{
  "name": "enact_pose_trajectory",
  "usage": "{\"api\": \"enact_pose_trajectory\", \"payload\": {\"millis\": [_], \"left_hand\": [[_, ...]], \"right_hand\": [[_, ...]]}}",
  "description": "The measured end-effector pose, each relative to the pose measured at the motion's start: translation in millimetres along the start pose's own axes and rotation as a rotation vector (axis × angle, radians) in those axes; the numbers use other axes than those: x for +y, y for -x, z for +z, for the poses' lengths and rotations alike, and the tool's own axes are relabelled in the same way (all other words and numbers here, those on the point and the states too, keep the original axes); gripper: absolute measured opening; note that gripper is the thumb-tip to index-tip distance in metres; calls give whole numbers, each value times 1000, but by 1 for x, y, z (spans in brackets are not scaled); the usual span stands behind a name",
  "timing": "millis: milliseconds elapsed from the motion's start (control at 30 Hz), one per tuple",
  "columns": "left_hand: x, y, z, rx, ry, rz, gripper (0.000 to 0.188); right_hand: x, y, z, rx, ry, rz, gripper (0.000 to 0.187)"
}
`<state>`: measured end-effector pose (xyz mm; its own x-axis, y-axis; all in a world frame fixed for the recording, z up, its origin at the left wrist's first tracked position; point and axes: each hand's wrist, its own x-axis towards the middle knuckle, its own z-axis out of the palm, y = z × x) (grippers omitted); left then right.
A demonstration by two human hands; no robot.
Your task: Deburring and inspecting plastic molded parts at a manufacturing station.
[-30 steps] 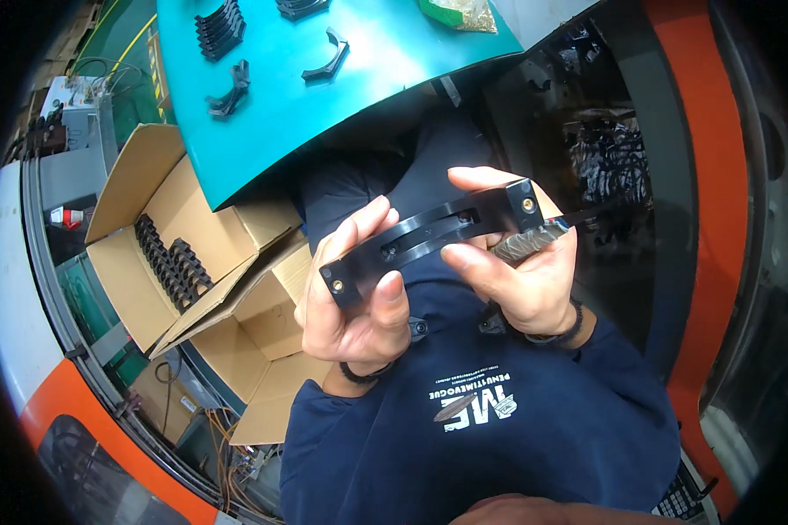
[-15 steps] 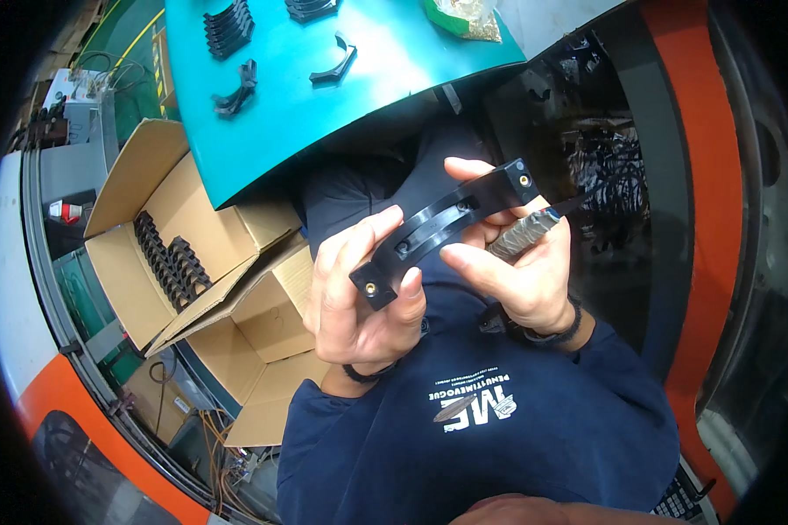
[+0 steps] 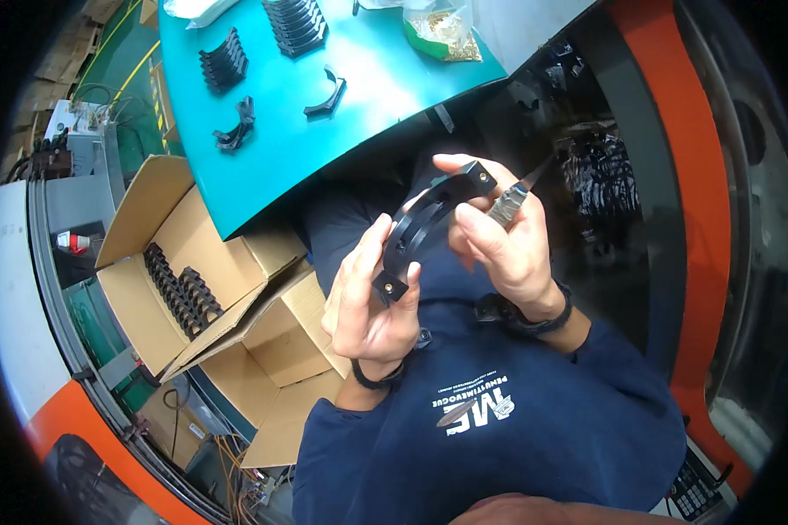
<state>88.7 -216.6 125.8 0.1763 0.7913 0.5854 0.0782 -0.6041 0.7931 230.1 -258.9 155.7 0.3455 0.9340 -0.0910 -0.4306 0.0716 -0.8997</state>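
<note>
My left hand (image 3: 369,308) grips the lower end of a black arched plastic bracket (image 3: 411,229), thumb on one side and fingers on the other. Each end block of the bracket has a small brass-coloured insert. Around a knife (image 3: 506,206) with a wrapped grey handle, my right hand (image 3: 515,249) is closed; its thin blade points up and away to the right. Fingers of that same hand reach behind the bracket's upper end. Whether the blade touches the bracket cannot be seen; it points away from it.
On the green table (image 3: 280,144) ahead lie single black brackets (image 3: 326,94), stacked brackets (image 3: 296,26) and a bag of small brass parts (image 3: 446,37). Left of me, an open carton (image 3: 228,262) holds rows of black parts, beside another open carton (image 3: 267,367). An orange machine frame (image 3: 705,262) stands right.
The bracket has turned more upright and edge-on, still held in my left hand. My right hand has shifted slightly left with the knife. The view has shifted a little.
</note>
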Motion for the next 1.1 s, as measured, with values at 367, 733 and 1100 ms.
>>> {"api": "enact_pose_trajectory", "payload": {"millis": [367, 733, 1100], "left_hand": [[1, -2, -1, 18, 142, -247, 37], [1, 1, -6, 11, 226, -340, 36], [-1, 10, -4, 76, 339, -219, 44]], "right_hand": [[5, -8, -16, -15, 295, -215, 37], [5, -4, -15, -24, 267, -179, 36], [-5, -1, -7, -58, 131, 31, 38]]}}
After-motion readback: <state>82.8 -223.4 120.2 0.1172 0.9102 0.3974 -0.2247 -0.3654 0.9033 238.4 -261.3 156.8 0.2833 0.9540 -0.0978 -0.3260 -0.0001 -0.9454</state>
